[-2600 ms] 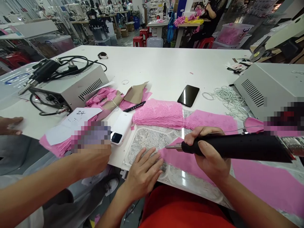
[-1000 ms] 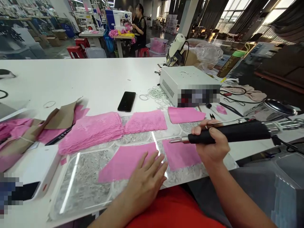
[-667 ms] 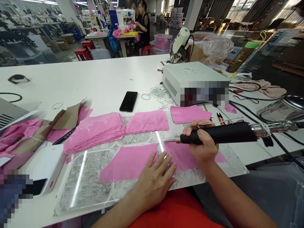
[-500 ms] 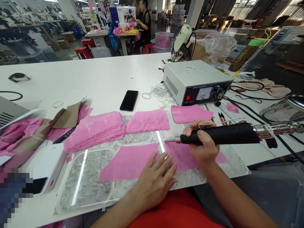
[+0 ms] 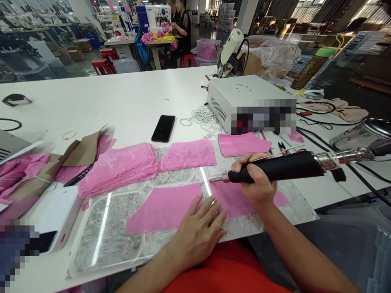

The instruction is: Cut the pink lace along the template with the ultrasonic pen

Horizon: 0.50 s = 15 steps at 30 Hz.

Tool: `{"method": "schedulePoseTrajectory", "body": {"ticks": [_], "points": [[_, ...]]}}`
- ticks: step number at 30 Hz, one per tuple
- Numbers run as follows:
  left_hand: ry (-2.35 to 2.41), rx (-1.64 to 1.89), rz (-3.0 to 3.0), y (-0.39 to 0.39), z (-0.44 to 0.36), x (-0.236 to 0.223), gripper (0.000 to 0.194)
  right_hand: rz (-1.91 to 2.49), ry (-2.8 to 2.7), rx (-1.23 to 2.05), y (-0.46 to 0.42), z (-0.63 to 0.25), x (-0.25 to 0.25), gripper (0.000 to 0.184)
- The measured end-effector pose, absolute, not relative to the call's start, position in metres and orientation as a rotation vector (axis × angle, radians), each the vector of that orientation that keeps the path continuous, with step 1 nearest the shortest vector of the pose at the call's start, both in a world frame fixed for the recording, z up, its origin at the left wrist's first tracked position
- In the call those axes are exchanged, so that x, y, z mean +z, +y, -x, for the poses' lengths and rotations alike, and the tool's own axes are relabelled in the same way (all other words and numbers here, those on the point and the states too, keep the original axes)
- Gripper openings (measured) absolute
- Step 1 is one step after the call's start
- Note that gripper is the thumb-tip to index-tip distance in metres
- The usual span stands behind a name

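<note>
My left hand [image 5: 200,226] lies flat with fingers spread, over the right edge of a pink fabric piece [image 5: 163,207] and a clear strip of the board. My right hand [image 5: 258,177] is wrapped round a black corded hand tool [image 5: 287,167]. Its thin metal tip [image 5: 218,178] points left, by the upper edge of a second pink fabric piece [image 5: 227,199] under my right hand. Whether the tip touches the cloth I cannot tell. Both pieces rest on a grey marble-patterned board [image 5: 113,228]. Behind them are a stack of pink lace pieces [image 5: 122,165] and a lace piece [image 5: 189,154].
A grey control box [image 5: 247,89] stands at the back right, with black cables [image 5: 324,140] nearby. A black phone [image 5: 163,128] and loose white elastic cord [image 5: 206,120] lie before it. At left are brown paper [image 5: 82,152] and a white box [image 5: 58,215]. A person [image 5: 181,30] sits beyond the table.
The whole view has shifted slightly, with things appearing a little further left. The tool's rear end sits a bit higher in view. Both hands stay in nearly the same place.
</note>
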State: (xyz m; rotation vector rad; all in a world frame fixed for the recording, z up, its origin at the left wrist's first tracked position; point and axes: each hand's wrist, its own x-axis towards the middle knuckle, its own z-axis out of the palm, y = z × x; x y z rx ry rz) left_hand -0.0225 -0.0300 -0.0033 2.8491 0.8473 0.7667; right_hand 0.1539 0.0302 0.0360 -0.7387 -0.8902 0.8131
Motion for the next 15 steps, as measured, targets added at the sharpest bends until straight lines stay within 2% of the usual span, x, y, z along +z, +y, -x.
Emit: {"method": "schedulePoseTrajectory", "body": {"ticks": [15], "points": [[0.863, 0.778, -2.866, -0.040, 0.027, -0.006, 0.029, 0.690, -0.847, 0.915, 0.009, -0.164, 0.036, 0.011]]}}
